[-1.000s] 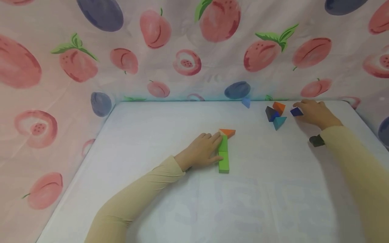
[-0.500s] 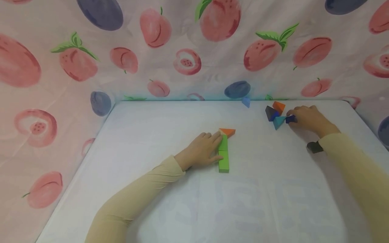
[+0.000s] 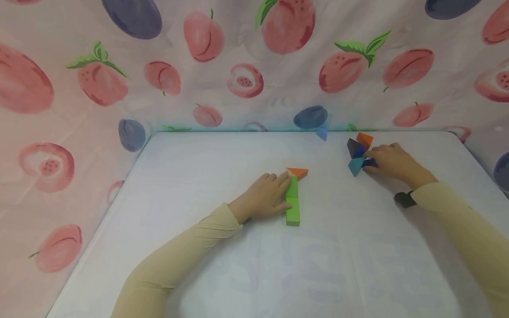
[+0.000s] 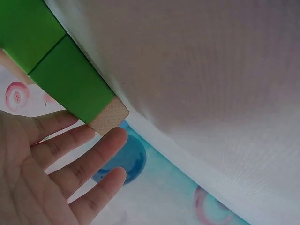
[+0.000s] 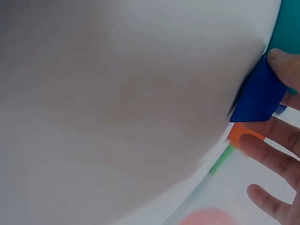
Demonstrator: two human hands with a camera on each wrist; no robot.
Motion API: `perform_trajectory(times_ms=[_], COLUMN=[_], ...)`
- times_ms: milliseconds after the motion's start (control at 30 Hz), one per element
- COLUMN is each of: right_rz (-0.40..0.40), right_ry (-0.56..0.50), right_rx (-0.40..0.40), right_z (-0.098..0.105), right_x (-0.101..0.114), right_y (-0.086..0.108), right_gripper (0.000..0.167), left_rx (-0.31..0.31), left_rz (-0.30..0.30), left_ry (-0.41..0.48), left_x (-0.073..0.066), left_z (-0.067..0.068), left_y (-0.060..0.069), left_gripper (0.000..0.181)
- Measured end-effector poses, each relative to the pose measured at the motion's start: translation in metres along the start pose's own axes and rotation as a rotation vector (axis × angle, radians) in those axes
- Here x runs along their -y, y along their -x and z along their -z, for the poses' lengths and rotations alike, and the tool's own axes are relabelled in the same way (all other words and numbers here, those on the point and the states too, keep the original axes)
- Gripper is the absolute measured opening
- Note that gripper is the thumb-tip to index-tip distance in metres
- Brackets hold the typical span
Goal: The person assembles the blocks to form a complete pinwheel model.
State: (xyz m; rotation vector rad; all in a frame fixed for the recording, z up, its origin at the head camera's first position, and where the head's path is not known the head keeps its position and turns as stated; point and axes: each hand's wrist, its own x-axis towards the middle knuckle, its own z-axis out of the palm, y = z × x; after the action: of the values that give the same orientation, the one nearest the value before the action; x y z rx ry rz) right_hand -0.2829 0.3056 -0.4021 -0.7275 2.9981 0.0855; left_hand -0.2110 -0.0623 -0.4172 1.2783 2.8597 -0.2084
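Note:
My left hand (image 3: 260, 196) rests its straight fingers and thumb against two green blocks (image 3: 292, 210) laid end to end. An orange triangular block (image 3: 298, 172) lies at their far end. Seen from the left wrist, the fingers are spread beside the green blocks (image 4: 70, 77) and a bare wooden face (image 4: 110, 116). At the back right, my right hand (image 3: 397, 164) pinches a dark blue block (image 5: 260, 93) between thumb and fingers. Right beside that block is a teal block (image 3: 356, 166), partly visible behind the thumb in the right wrist view.
Beyond the right hand sit a dark block (image 3: 354, 148), a bright blue piece and an orange block (image 3: 365, 140), grouped together. A light blue block (image 3: 322, 134) lies by the back edge. Fruit-patterned cloth (image 3: 274, 88) rises behind the white table (image 3: 191, 168).
My right hand has taken hold of the dark blue block and brought it left and nearer, up to the teal block, which has shifted and turned. My left hand has stayed still.

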Motion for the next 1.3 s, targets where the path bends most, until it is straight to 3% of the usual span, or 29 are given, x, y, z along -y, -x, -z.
perform_trajectory(times_ms=[567, 767, 1067, 1300], right_rz=[0.153, 0.161, 0.051, 0.022], right_ry=[0.043, 0.024, -0.111, -0.12], right_rx=[-0.127, -0.085, 0.104, 0.093], right_z=[0.002, 0.005, 0.014, 0.016], right_x=[0.052, 0.064, 0.064, 0.061], right_y=[-0.038, -0.05, -0.058, -0.066], right_gripper=[0.015, 0.022, 0.036, 0.031], left_rx=[-0.003, -0.001, -0.013, -0.012], left_rz=[0.002, 0.005, -0.002, 0.001], left_ry=[-0.005, -0.001, 0.004, -0.002], left_x=[0.0, 0.0, 0.0, 0.0], left_z=[0.001, 0.001, 0.001, 0.001], left_y=[0.0, 0.0, 0.0, 0.0], left_gripper=[0.078, 0.078, 0.077, 0.077])
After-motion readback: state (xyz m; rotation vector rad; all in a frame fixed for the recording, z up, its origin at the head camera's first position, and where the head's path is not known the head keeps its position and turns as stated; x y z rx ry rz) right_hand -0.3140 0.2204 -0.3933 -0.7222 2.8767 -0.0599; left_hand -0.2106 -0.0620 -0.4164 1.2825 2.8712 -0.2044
